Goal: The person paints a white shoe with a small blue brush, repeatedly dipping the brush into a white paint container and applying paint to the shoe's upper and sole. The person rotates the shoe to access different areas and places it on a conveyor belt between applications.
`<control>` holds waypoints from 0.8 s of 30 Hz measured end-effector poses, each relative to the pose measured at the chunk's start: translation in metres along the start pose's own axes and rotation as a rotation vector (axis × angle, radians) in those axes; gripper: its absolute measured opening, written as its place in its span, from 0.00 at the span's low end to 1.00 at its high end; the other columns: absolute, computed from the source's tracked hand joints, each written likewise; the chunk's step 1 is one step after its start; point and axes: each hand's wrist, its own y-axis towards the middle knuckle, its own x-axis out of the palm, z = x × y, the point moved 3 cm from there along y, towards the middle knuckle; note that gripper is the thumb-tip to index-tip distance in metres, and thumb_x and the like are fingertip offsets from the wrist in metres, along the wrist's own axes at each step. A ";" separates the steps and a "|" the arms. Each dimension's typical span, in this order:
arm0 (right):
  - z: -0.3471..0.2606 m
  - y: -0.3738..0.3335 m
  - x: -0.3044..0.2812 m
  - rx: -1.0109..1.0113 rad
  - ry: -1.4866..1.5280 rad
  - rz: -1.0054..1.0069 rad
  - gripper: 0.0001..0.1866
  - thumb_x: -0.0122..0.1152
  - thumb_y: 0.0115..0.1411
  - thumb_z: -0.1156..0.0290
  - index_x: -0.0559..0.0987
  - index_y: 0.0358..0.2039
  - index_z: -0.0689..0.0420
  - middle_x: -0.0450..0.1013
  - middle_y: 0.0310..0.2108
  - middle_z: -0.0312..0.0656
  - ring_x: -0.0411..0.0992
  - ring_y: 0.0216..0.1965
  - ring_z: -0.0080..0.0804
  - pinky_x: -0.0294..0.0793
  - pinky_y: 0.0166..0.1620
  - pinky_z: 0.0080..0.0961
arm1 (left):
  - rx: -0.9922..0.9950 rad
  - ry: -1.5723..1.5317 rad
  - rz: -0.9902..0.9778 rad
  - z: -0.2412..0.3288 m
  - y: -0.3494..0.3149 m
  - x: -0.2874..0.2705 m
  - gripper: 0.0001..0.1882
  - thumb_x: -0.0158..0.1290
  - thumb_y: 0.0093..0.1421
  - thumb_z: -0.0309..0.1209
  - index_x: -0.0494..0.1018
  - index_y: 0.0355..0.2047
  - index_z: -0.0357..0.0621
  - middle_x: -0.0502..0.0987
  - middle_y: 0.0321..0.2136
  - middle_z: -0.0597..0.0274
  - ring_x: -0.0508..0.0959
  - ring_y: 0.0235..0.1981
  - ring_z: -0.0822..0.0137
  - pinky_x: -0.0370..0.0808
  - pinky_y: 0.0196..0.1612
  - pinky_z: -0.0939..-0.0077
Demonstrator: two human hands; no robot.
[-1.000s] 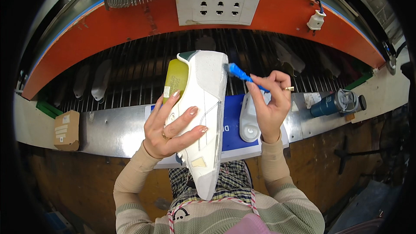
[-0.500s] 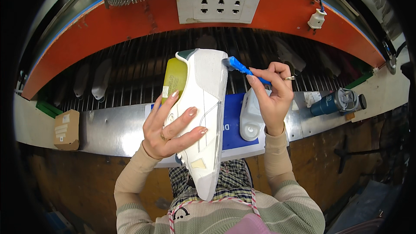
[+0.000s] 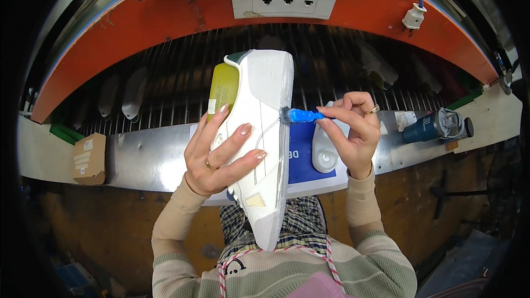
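Shoe (image 3: 264,132), upright over the lap, is gripped around its upper by the left hand (image 3: 221,152), while the right hand (image 3: 350,132) pinches a blue brush (image 3: 301,115) against the sole edge; short, light strokes along that edge seem best.

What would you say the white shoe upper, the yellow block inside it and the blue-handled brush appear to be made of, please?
White shoe upper: probably smooth matte leather or synthetic, with stitched panels. Yellow block: likely hard plastic, given its glossy, translucent look. Blue-handled brush: handle seems moulded plastic with an even bright colour; the dark bristles are too small to identify.
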 end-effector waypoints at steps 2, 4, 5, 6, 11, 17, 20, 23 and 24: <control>-0.002 -0.008 0.001 0.069 0.071 -0.015 0.11 0.73 0.48 0.83 0.86 0.34 0.62 0.65 0.37 0.37 0.70 0.30 0.22 0.70 0.34 0.18 | -0.010 0.015 -0.006 0.000 0.000 0.000 0.21 0.67 0.52 0.35 0.77 0.46 0.66 0.74 0.55 0.70 0.72 0.59 0.48 0.83 0.48 0.51; -0.001 -0.018 0.006 0.234 0.241 -0.055 0.10 0.71 0.50 0.82 0.85 0.34 0.63 0.66 0.37 0.37 0.71 0.30 0.23 0.69 0.35 0.18 | -0.035 -0.002 0.012 -0.001 0.001 0.002 0.21 0.66 0.52 0.34 0.77 0.47 0.64 0.74 0.56 0.69 0.73 0.58 0.47 0.83 0.47 0.52; -0.002 -0.024 0.008 0.314 0.324 -0.073 0.09 0.71 0.51 0.82 0.85 0.34 0.63 0.66 0.37 0.36 0.71 0.31 0.24 0.69 0.36 0.19 | -0.048 -0.010 0.022 -0.001 0.001 0.003 0.21 0.66 0.52 0.34 0.77 0.47 0.63 0.73 0.56 0.68 0.73 0.58 0.47 0.83 0.46 0.53; -0.003 -0.036 0.015 0.538 0.581 -0.001 0.07 0.68 0.55 0.81 0.84 0.36 0.64 0.68 0.39 0.36 0.72 0.32 0.25 0.69 0.37 0.19 | -0.063 -0.011 0.025 -0.002 0.001 0.004 0.21 0.66 0.52 0.34 0.77 0.47 0.63 0.73 0.56 0.67 0.73 0.58 0.47 0.83 0.46 0.53; -0.014 -0.065 0.039 0.806 0.851 0.108 0.07 0.66 0.60 0.79 0.82 0.39 0.66 0.71 0.40 0.36 0.73 0.33 0.22 0.71 0.38 0.19 | -0.115 0.004 0.050 -0.006 0.002 0.015 0.21 0.66 0.52 0.33 0.77 0.48 0.59 0.74 0.58 0.64 0.71 0.59 0.47 0.80 0.49 0.55; -0.018 -0.061 0.037 0.500 0.267 0.206 0.08 0.69 0.57 0.80 0.84 0.38 0.64 0.67 0.38 0.38 0.70 0.32 0.22 0.70 0.39 0.18 | -0.087 0.032 0.038 -0.005 0.002 0.017 0.21 0.65 0.52 0.34 0.77 0.48 0.60 0.74 0.57 0.65 0.70 0.61 0.48 0.80 0.50 0.55; -0.018 -0.049 0.032 0.229 -0.046 0.233 0.09 0.70 0.55 0.82 0.84 0.37 0.63 0.64 0.38 0.39 0.67 0.30 0.23 0.69 0.37 0.18 | -0.083 0.018 0.030 -0.003 0.000 0.016 0.21 0.65 0.52 0.35 0.77 0.48 0.61 0.74 0.57 0.65 0.70 0.60 0.48 0.80 0.50 0.55; -0.020 -0.043 0.031 0.130 -0.154 0.274 0.11 0.70 0.53 0.83 0.84 0.38 0.62 0.63 0.39 0.39 0.66 0.30 0.23 0.68 0.35 0.20 | -0.073 0.013 0.017 -0.002 -0.001 0.015 0.21 0.65 0.53 0.35 0.77 0.48 0.62 0.74 0.58 0.66 0.71 0.60 0.47 0.81 0.50 0.54; -0.020 -0.041 0.031 0.113 -0.182 0.272 0.12 0.70 0.53 0.84 0.84 0.38 0.62 0.62 0.39 0.39 0.65 0.29 0.23 0.68 0.35 0.20 | -0.069 0.015 0.012 -0.001 -0.001 0.014 0.21 0.65 0.53 0.35 0.77 0.48 0.62 0.74 0.58 0.66 0.71 0.60 0.47 0.81 0.50 0.54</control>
